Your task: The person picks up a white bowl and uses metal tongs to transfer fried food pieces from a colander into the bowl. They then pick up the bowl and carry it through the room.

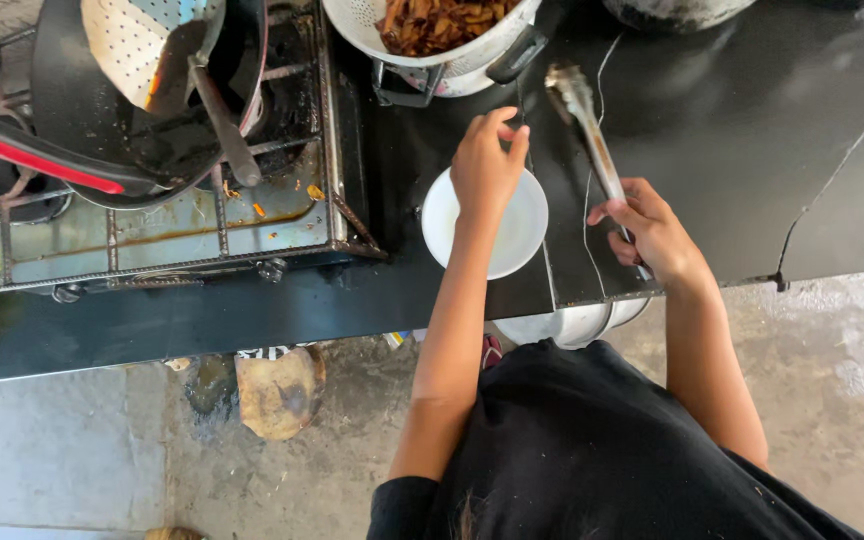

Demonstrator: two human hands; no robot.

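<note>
— Tongs [592, 150] lay pinched in the right hand [652, 235], tips near the colander [452, 45] of fried food?
— Yes. Left hand [487, 165] gripped the white bowl's [522, 235] far rim on the black counter [732, 120]; holding it steady seemed wise.

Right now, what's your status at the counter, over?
Left hand on far rim of white bowl. Right hand gripping metal tongs, tips near colander of fried food. Nothing between tongs and colander.
</note>
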